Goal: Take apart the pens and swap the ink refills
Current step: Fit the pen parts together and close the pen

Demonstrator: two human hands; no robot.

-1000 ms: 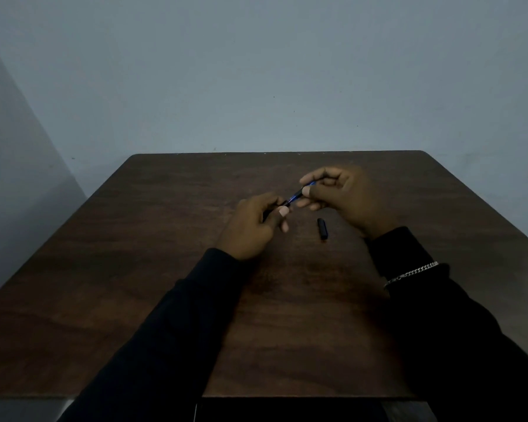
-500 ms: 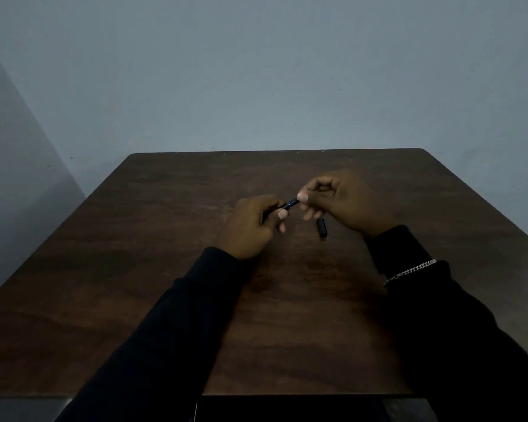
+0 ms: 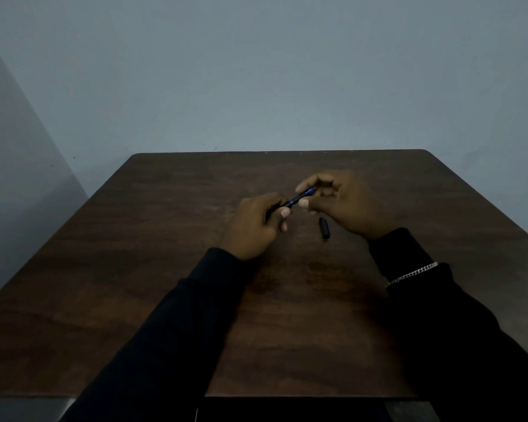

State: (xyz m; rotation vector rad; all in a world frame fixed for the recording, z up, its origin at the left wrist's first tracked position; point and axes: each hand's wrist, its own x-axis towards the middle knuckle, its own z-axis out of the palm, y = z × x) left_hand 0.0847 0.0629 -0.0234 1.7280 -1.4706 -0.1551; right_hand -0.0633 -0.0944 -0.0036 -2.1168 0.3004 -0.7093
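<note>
right hand (image 3: 345,202) lifted, more blue pen (image 3: 299,197) exposed

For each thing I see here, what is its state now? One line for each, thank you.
Pen: uncapped, held in the air at both ends, blue part showing near the right hand.
Pen cap: off, lying on the table.
Left hand: closed around the pen's lower end.
Right hand: fingers pinch the pen's upper end.
</note>
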